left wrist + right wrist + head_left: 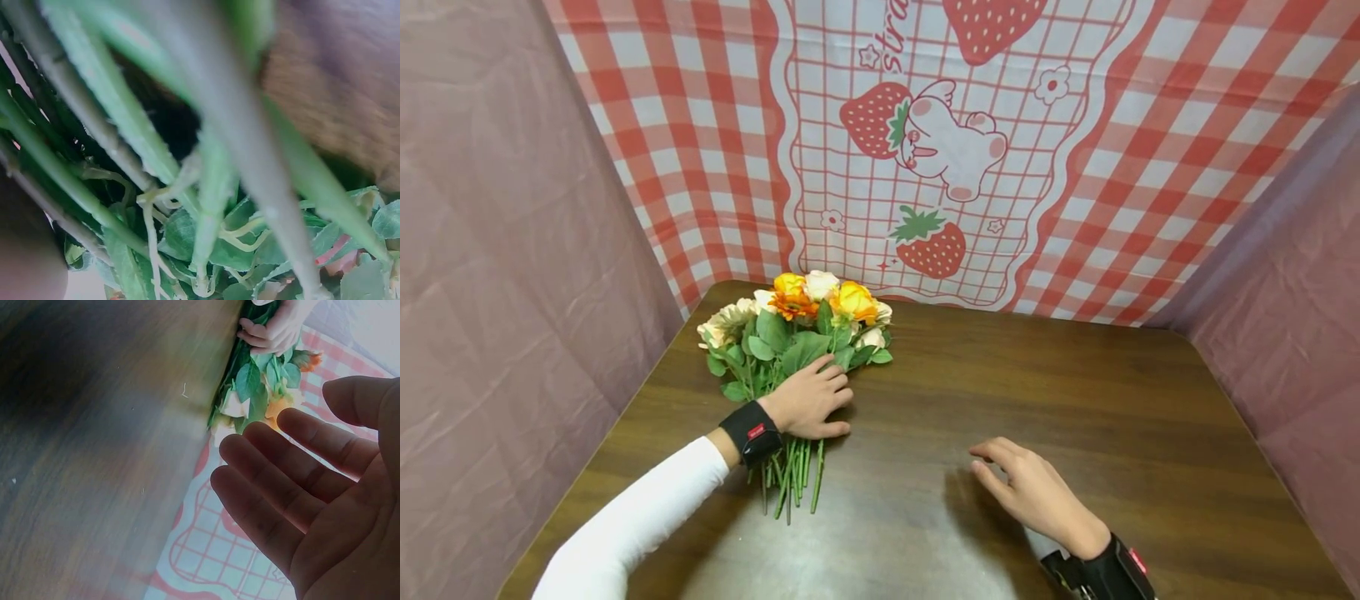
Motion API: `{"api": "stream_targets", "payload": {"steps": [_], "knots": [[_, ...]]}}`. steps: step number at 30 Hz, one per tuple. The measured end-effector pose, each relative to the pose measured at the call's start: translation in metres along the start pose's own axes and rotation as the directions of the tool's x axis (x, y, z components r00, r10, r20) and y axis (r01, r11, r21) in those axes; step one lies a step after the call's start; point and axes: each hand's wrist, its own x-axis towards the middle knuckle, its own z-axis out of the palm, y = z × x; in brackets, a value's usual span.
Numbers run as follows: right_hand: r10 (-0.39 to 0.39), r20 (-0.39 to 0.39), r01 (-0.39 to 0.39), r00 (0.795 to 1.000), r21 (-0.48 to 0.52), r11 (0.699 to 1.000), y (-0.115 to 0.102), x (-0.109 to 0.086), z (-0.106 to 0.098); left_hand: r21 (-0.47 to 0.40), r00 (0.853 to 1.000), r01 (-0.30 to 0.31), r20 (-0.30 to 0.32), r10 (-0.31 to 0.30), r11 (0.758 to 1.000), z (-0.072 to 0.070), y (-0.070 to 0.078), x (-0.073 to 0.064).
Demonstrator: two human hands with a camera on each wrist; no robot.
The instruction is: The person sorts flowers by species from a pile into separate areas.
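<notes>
A bouquet of artificial-looking flowers (790, 333), with orange, yellow, white and cream blooms above green leaves, lies on the left side of the table. Across its stems rests my left hand (808, 402), palm down, with the fingers loosely bent and the thumb reaching past the stems. Green and grey stems (206, 187) fill the left wrist view close up. To the right, apart from the bouquet, my right hand (1033, 492) hovers over the wood with nothing in it. Its fingers (269, 506) are spread and gently bent in the right wrist view.
The dark wooden table (1037, 375) reflects light near its front. Behind it hangs a red-and-white checked cloth (925, 142) with strawberry prints. Pinkish curtains (512, 250) close off both sides. Each wrist wears a black band (752, 433).
</notes>
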Motion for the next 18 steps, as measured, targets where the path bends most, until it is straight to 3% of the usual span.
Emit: {"api": "stream_targets", "payload": {"steps": [18], "knots": [[0.036, 0.047, -0.037, 0.998, 0.019, 0.999, 0.000, 0.002, 0.002, -0.020, 0.999, 0.047, -0.012, -0.047, 0.999, 0.005, -0.015, -0.016]]}}
